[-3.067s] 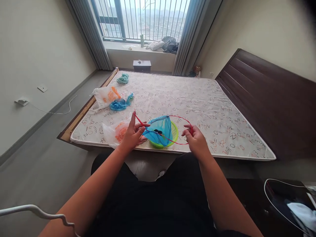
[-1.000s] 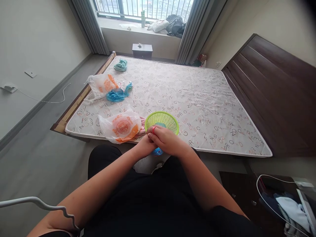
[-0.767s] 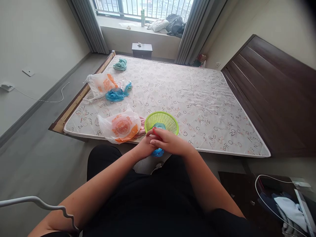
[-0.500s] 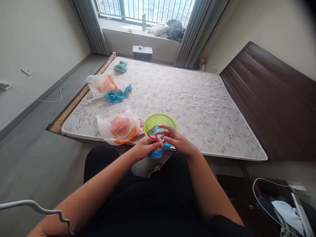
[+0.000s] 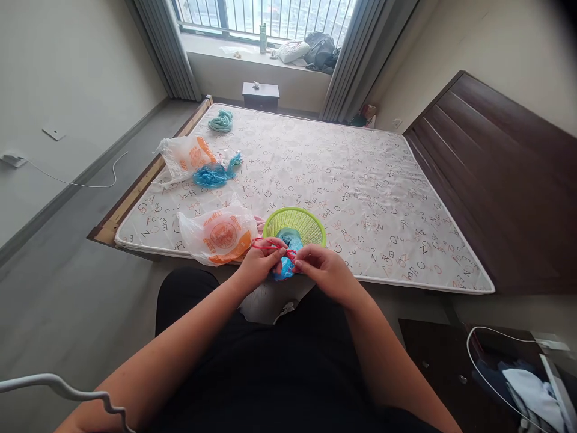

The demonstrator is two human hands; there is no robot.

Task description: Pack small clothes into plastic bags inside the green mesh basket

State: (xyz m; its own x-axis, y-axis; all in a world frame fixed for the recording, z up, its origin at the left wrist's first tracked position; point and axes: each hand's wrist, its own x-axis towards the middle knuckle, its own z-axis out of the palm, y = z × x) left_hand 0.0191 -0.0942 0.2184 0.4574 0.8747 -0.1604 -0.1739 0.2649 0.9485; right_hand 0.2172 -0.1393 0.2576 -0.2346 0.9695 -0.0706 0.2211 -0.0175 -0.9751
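My left hand (image 5: 264,263) pinches a thin red string (image 5: 270,245), part of which sticks out leftward past its fingers. My right hand (image 5: 325,270) is closed, thumb against fingertips, on the other part of the string. Under both hands hangs crinkled blue plastic (image 5: 285,270), partly hidden by the fingers. Just beyond them, a yellow-green mesh basket (image 5: 311,219) stands at the mattress edge with a teal-blue bundle (image 5: 288,236) in it. Left of the basket lies a white plastic bag (image 5: 216,234) with orange print, and a bit of pink cloth (image 5: 260,224) shows between them.
The mattress (image 5: 360,180) fills the middle. On its left lie another white-and-orange bag (image 5: 183,155), a blue plastic bag (image 5: 211,175) and a coiled mint-green cloth (image 5: 221,121). A dark headboard (image 5: 491,174) stands right. A white cable (image 5: 471,361) loops at lower right.
My right hand has gone from loosely spread fingers to a pinch at the red string. The string's loop, upright before, now stretches flatter to the left. The view has shifted slightly.
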